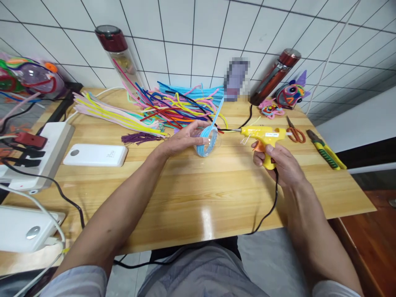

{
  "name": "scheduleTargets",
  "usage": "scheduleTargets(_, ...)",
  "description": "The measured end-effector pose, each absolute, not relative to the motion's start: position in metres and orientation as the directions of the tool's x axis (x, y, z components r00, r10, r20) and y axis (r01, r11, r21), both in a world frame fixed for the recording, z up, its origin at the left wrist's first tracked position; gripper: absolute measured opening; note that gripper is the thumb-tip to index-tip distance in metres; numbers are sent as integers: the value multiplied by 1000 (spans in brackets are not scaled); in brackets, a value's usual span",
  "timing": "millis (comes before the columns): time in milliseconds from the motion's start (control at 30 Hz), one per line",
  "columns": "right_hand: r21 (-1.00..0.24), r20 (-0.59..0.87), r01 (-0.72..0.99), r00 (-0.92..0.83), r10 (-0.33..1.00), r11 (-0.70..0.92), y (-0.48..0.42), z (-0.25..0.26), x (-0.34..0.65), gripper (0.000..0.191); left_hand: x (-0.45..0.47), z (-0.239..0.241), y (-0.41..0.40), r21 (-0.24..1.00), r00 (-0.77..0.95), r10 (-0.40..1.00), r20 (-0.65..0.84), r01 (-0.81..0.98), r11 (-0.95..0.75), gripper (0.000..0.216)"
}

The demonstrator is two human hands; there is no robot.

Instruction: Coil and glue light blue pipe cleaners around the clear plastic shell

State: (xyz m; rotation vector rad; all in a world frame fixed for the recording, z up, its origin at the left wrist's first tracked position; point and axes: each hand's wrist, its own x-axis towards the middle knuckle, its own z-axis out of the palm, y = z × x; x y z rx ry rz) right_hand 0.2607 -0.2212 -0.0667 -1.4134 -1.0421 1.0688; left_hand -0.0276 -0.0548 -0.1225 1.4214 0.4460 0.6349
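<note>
My left hand [187,139] is closed around a clear plastic ring-shaped piece wrapped in light blue pipe cleaner [202,142], held just above the table. One loose end of the blue pipe cleaner [218,110] sticks up and to the right. In my right hand [278,159] is a yellow hot glue gun [261,134], my fingers wrapped round its handle by the orange trigger. Its metal nozzle points left toward the blue-wrapped piece, with a gap between them. A black cord [272,202] runs down from the handle.
Many coloured pipe cleaners [182,105] lie along the back. Scissors [295,131] and green-yellow pliers [326,150] lie at right. A white power bank [95,155] and a power strip [51,148] with cables are at left. Two bottles [116,49] [276,76] stand by the tiled wall.
</note>
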Motion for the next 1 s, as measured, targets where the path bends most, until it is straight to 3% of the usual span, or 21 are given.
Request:
scheduleTargets(133,-971,-81,216,95,992,-100,-208,-57,255,44,-32,-125,-52,985,766,638,73,-156,74,67)
scheduleTargets(300,-962,-85,260,0,996,-82,-196,-47,246,40,-34,-124,-50,979,773,632,45,-159,125,69)
scheduleTargets(1000,-949,-93,307,-32,995,-78,-186,-45,237,37,-33,-126,-47,976,800,595,80,-185,116,67)
